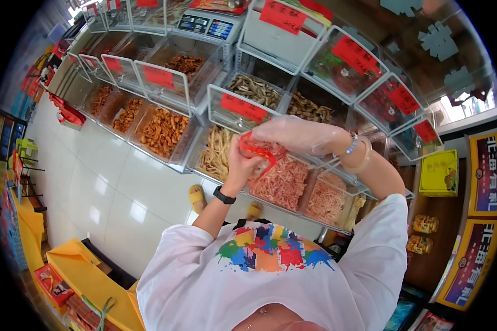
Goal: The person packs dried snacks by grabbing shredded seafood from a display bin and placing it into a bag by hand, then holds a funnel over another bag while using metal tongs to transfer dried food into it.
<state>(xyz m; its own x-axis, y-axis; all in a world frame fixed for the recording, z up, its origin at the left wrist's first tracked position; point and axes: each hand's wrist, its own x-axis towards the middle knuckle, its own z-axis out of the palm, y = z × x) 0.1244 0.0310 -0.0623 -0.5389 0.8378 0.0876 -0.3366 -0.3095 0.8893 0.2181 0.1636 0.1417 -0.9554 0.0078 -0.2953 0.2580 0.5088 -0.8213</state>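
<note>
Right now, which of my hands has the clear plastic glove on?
Your right hand, with the beaded bracelet at its wrist. Your left hand is bare, gripping the red-edged bag, with a black watch on its wrist.

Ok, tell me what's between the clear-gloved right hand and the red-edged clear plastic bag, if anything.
Nothing visible beyond the clear plastic glove: the right hand is at the bag, which the bare left hand holds.

The left hand (pixel 239 165) partly hides the bag (pixel 259 149) (red-edged).
</note>
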